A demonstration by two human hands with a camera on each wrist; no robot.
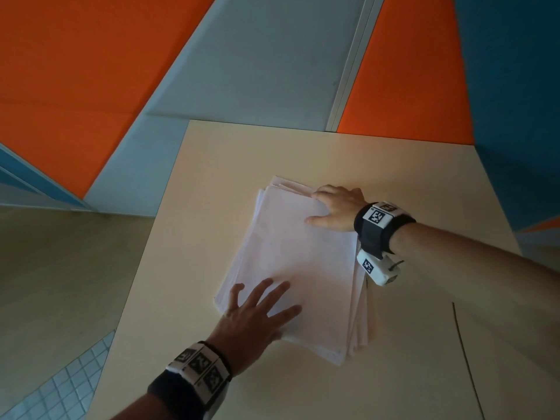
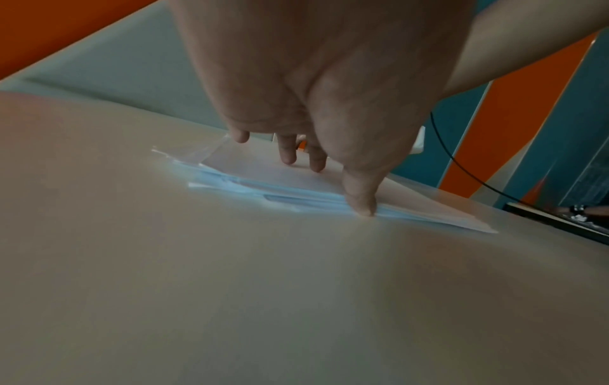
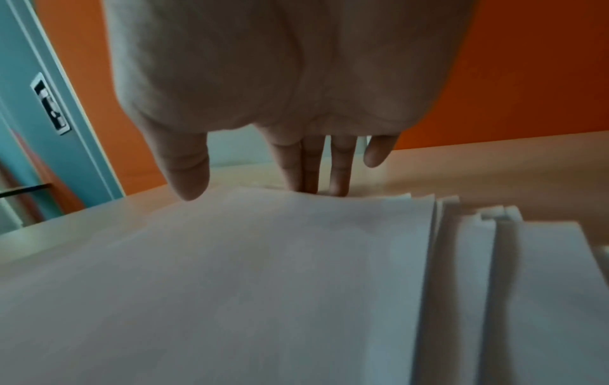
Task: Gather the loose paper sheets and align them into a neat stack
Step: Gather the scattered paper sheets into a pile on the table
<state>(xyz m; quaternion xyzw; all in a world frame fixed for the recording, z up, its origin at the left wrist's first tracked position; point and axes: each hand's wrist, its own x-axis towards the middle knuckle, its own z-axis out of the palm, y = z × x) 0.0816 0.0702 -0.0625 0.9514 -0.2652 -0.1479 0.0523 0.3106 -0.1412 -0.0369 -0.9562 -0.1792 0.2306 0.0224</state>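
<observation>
A pile of white paper sheets (image 1: pixel 297 253) lies on the beige table (image 1: pixel 409 183), its edges fanned out unevenly at the right side and far corner. My left hand (image 1: pixel 257 310) rests flat with spread fingers on the pile's near left corner; in the left wrist view its thumb (image 2: pixel 360 200) touches the sheets' edge (image 2: pixel 263 187). My right hand (image 1: pixel 336 207) lies over the far right corner, fingers straight, thumb on the top sheet. In the right wrist view the fingertips (image 3: pixel 309 182) press at the far edge of the sheets (image 3: pixel 263 273), and staggered edges (image 3: pixel 478 247) show on the right.
Orange, grey and blue wall panels (image 1: pixel 266 62) stand right behind the table's far edge. The floor (image 1: pixel 60 268) drops off to the table's left. A thin black cable (image 1: pixel 466 359) runs across the table at the near right.
</observation>
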